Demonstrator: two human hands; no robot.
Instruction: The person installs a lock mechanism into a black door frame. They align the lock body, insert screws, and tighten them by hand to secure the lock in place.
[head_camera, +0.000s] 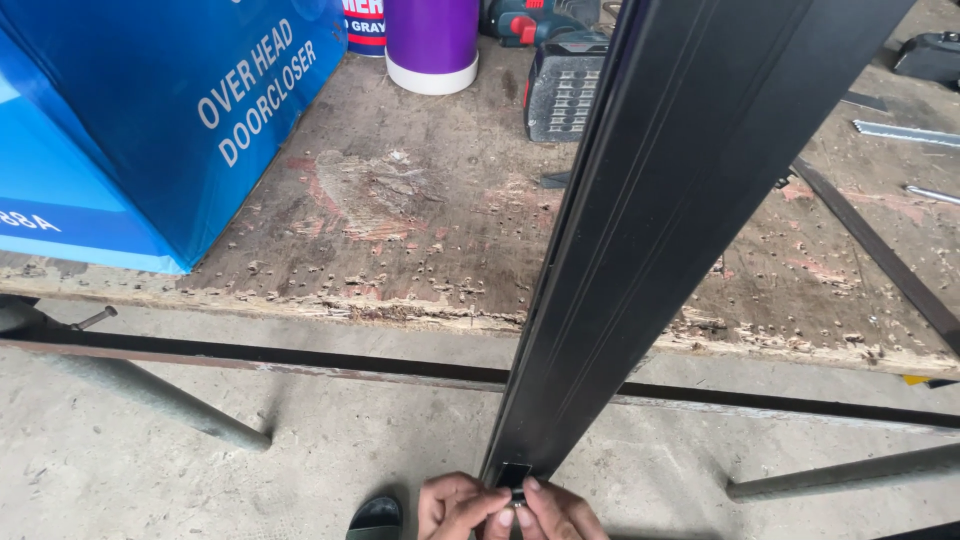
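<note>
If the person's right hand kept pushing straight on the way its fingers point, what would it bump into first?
The right hand points inward toward the left hand, at the lower end of the long black metal profile. It would meet the small dark fitting pinched there almost at once, then the left hand's fingers, though depth is hard to judge.

Blue carton (150, 120): large cardboard box, far-left corner of tabletop (420, 230), reaching to near edge; two shades of blue, white lettering on slanted side, lighter blue front face w/ white print.
Can label (364, 25): far edge, just right of carton; red, white & blue bands, cut off by frame.
Purple container (432, 40): cylindrical, far edge, beside can; purple w/ white base, no print visible.
</note>
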